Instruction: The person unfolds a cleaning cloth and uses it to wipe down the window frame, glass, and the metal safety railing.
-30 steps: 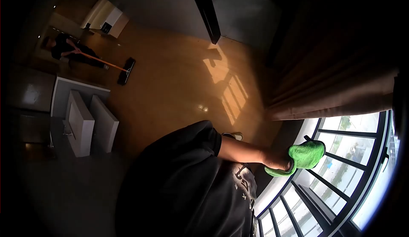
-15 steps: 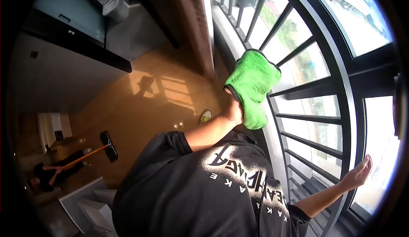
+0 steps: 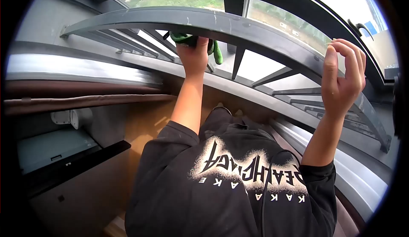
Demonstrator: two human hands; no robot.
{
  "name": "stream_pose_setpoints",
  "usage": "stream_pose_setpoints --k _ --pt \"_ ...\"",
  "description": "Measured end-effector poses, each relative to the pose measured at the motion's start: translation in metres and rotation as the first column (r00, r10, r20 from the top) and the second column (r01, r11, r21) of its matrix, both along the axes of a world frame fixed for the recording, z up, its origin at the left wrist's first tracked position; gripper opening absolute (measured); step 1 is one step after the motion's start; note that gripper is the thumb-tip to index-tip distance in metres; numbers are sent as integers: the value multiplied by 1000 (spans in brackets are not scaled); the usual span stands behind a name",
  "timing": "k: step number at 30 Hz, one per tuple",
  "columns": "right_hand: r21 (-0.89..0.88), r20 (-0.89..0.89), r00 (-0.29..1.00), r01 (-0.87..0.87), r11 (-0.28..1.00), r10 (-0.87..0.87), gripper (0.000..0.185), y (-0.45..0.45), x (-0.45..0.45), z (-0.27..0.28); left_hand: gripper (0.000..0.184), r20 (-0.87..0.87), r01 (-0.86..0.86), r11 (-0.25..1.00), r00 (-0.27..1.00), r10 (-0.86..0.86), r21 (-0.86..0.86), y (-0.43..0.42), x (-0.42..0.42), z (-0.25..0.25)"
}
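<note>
My left hand (image 3: 196, 56) is closed around a green cloth (image 3: 218, 53) at the window railing (image 3: 183, 16). The top rail hides part of the cloth and fingers, while a loose end hangs to the right of the hand. Raised in front of the rail's right part, my right hand (image 3: 343, 77) has bent, loosely curled fingers with a gap beside the thumb. Nothing is visible in it.
Behind the railing are dark-framed windows, with a handle (image 3: 360, 28) at upper right. A brown curtain (image 3: 85, 102) hangs on the left, above a toilet (image 3: 72, 117) seen through a doorway. My shoes (image 3: 228, 109) stand below the sill.
The view has turned toward the window, and the railing now spans the top. My left hand with the cloth is partly behind the rail. My right hand has come into view; the person with the broom is out of view.
</note>
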State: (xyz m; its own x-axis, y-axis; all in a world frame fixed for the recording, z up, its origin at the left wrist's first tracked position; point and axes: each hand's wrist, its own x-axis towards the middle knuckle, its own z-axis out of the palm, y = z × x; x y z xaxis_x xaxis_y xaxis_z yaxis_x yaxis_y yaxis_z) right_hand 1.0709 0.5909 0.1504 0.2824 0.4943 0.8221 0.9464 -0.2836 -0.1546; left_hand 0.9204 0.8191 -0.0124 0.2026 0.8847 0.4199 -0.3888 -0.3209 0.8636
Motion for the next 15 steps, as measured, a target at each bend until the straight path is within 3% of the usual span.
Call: stream_pose_setpoints --k 1,5,6,7,9,10,13,15 --pt "11 17 1000 3 1000 -3 4 -3 3 -2 61 -132 61 992 990 -47 110 6 -1 7" --pt "36 152 987 38 999 -43 6 -11 11 -11 63 -335 289 942 916 -220 169 13 -15 10" --pt "28 144 987 62 998 -66 6 -12 11 -13 62 -528 346 928 819 -227 139 15 -28 19" --pt "20 143 986 82 996 -84 6 -12 11 -13 62 -577 442 878 771 -268 184 29 -37 16" --pt "6 156 982 111 994 -111 6 -12 12 -13 60 -869 614 751 482 -112 244 51 -58 35" --pt "2 166 979 119 993 -118 6 -11 12 -13 54 -919 641 740 387 -80 205 55 -60 48" --pt "-8 155 972 183 983 -179 7 -12 12 -16 43 -929 652 711 371 3 263 64 -54 48" --pt "-7 147 964 223 975 -219 7 -10 8 -15 38 -868 633 733 481 -119 250 65 -51 41"
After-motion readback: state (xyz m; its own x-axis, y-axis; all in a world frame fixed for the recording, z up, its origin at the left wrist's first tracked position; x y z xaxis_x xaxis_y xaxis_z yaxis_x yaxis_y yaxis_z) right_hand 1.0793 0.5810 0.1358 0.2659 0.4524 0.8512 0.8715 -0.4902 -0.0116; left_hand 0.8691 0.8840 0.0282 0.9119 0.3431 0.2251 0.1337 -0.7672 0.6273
